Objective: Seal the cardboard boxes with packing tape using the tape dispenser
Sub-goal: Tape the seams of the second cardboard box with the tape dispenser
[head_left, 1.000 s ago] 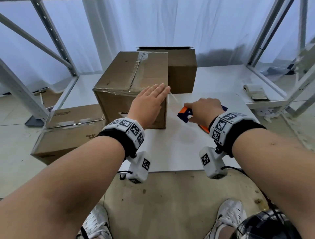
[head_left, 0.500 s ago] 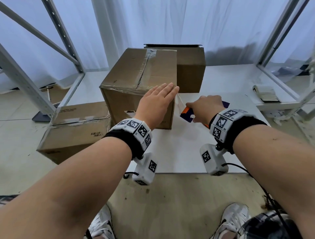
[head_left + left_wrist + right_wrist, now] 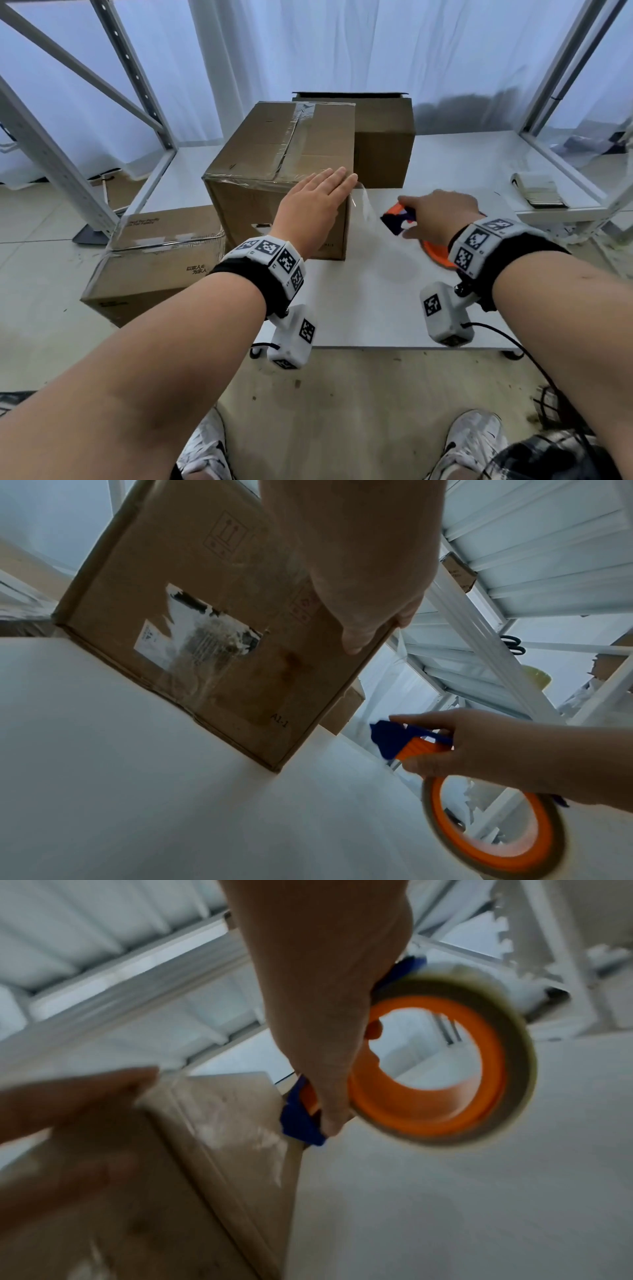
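A brown cardboard box point(image 3: 274, 161) stands on the white table point(image 3: 376, 301), clear tape along its top seam and front edge. My left hand point(image 3: 318, 202) lies flat with straight fingers against the box's upper right front corner point(image 3: 373, 596). My right hand point(image 3: 435, 212) grips the blue and orange tape dispenser point(image 3: 399, 219) point(image 3: 404, 739) just right of the box. A strip of clear tape point(image 3: 366, 202) stretches from the box corner to the dispenser. The tape roll with its orange core point(image 3: 441, 1069) hangs under my right hand.
A second brown box point(image 3: 383, 144) stands behind the first. A taped box point(image 3: 154, 260) sits lower at the left, beside the table. A small stack of paper point(image 3: 537, 192) lies at the table's right. Metal rack uprights point(image 3: 565, 68) flank both sides.
My right hand has drawn the dispenser a little further right from the box corner, lengthening the tape strip. My left hand stays flat on the corner.
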A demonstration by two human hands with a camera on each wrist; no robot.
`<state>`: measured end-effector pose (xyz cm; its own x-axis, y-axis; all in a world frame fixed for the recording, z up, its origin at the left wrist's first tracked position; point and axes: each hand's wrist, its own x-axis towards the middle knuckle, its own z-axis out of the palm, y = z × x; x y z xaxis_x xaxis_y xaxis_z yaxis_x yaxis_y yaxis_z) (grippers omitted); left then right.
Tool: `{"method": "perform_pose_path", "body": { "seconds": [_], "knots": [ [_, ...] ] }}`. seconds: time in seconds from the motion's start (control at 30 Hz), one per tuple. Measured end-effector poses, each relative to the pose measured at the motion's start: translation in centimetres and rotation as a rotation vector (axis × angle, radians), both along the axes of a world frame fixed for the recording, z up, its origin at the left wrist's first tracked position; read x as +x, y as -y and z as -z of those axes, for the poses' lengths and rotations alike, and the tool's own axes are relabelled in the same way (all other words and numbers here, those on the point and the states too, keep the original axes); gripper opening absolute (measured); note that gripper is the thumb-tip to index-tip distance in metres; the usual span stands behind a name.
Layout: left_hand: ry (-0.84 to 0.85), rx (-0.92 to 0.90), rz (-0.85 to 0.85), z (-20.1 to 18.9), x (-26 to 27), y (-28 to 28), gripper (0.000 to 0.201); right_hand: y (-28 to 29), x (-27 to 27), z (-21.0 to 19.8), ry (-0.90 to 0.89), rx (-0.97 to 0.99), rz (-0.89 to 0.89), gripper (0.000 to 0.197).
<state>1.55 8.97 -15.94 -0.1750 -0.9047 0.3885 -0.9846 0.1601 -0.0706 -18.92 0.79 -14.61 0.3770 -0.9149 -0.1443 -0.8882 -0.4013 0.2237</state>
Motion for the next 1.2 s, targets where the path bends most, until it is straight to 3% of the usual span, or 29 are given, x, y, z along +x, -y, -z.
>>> {"method": "perform_pose_path", "body": {
  "seconds": [0.17, 0.3, 0.47, 0.6, 0.7, 0.8, 0.87, 0.93, 1.03, 1.1, 1.2],
  "knots": [
    [-0.003, 0.004, -0.007, 0.0, -0.1, -0.2, 0.056, 0.8, -1.8, 0.4, 0.728, 0.311, 0.206, 0.066],
    [-0.004, 0.033, -0.004, -0.3, 0.0, -0.4, 0.066, 2.0, -2.9, 2.4, 1.027, 0.436, 0.345, 0.056],
    [0.025, 0.086, -0.029, -0.4, -0.6, -0.5, 0.067, 2.8, -2.5, 4.6, 0.796, 0.421, 0.380, 0.088],
    [0.054, 0.103, -0.013, -0.4, -0.2, -0.5, 0.067, 3.1, -1.2, 5.2, 0.465, 0.279, 0.302, 0.075],
    [0.046, 0.120, -0.005, -0.7, -0.2, -0.5, 0.061, 3.0, 0.4, 4.5, 0.575, 0.140, 0.186, 0.067],
    [-0.125, 0.138, 0.029, -1.4, 0.0, -0.8, 0.058, 1.5, 3.5, 1.9, 1.009, -0.026, -0.051, 0.046],
    [-0.305, 0.101, 0.054, -2.5, 1.0, -1.4, 0.053, -0.3, 5.8, 0.1, 1.171, -0.081, -0.191, 0.042],
    [-0.397, 0.020, 0.030, -3.6, 2.8, -1.6, 0.045, -1.9, 7.2, -0.9, 1.109, -0.096, -0.301, 0.057],
    [-0.388, 0.024, -0.198, -4.7, 6.7, -1.8, 0.039, -3.3, 8.3, -0.5, 0.775, -0.073, -0.277, 0.074],
    [-0.391, 0.151, -0.405, -5.1, 9.3, -2.5, 0.045, -3.8, 8.9, -0.2, 0.712, -0.072, -0.243, 0.074],
    [-0.565, 0.187, -0.361, -4.8, 11.3, -4.0, 0.044, -3.7, 9.0, -0.6, 0.725, -0.082, -0.268, 0.061]
  ]
}}
